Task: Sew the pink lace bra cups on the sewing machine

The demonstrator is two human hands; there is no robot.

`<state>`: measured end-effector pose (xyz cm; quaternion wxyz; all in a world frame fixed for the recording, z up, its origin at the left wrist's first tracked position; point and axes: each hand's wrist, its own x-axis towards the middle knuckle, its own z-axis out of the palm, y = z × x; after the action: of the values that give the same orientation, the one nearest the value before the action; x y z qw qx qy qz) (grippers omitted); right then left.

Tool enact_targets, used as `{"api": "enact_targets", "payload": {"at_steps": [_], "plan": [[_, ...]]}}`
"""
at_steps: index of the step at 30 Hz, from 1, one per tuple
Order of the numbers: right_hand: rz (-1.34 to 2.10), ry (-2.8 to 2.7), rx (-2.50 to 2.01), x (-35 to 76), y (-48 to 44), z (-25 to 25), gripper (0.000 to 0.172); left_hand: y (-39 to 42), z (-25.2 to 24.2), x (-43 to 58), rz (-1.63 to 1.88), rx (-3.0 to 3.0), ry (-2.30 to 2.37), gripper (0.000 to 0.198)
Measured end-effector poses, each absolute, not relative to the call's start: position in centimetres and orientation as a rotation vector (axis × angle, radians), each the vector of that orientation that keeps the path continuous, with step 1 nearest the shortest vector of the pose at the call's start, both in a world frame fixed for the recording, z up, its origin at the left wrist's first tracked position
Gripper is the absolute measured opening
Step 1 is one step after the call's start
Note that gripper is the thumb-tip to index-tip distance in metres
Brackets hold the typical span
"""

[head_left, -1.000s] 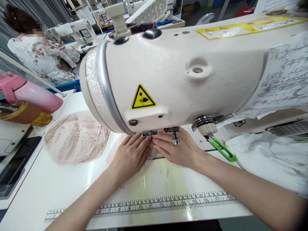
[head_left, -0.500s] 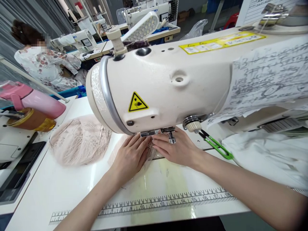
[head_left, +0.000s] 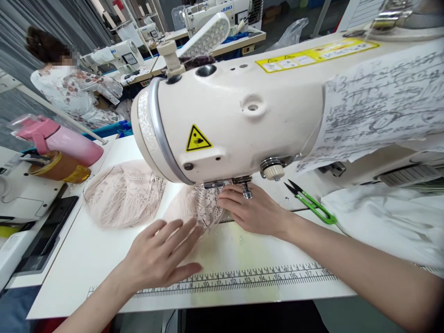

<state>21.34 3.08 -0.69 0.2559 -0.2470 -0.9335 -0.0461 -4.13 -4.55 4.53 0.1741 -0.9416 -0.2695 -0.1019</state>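
A cream sewing machine (head_left: 236, 120) fills the middle of the view. Under its head lies a piece of pale pink lace (head_left: 194, 206). My right hand (head_left: 255, 210) rests by the presser foot with its fingers pressed flat on the lace's right edge. My left hand (head_left: 161, 254) hovers over the white table (head_left: 86, 259) near the front, fingers spread, holding nothing, just short of the lace.
A heap of pink lace pieces (head_left: 123, 194) lies at the left. Green thread snips (head_left: 310, 201) lie right of the needle. A pink bottle (head_left: 58, 138) and gold tape rolls (head_left: 62, 169) sit far left. A ruler strip (head_left: 243, 277) runs along the front edge. Another person (head_left: 69, 88) sits behind.
My left hand has come back off the lace toward me and opened its fingers. The lace under the head now shows. My right hand stays by the presser foot.
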Motion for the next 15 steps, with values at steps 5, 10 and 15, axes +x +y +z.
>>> {"api": "enact_targets", "payload": {"at_steps": [5,10,15], "plan": [[-0.073,-2.546,-0.652,21.0,2.9,-0.6,0.027,-7.7,2.6,-6.3,-0.249,-2.58,-0.74,0.023],[-0.019,-2.507,-0.642,21.0,2.9,-1.0,0.028,-8.1,3.0,-5.5,-0.498,-2.618,-1.288,0.021],[-0.153,-2.424,-0.651,20.9,3.1,-1.2,0.016,-5.7,6.3,-4.2,-0.61,-2.575,-1.74,0.016]]}}
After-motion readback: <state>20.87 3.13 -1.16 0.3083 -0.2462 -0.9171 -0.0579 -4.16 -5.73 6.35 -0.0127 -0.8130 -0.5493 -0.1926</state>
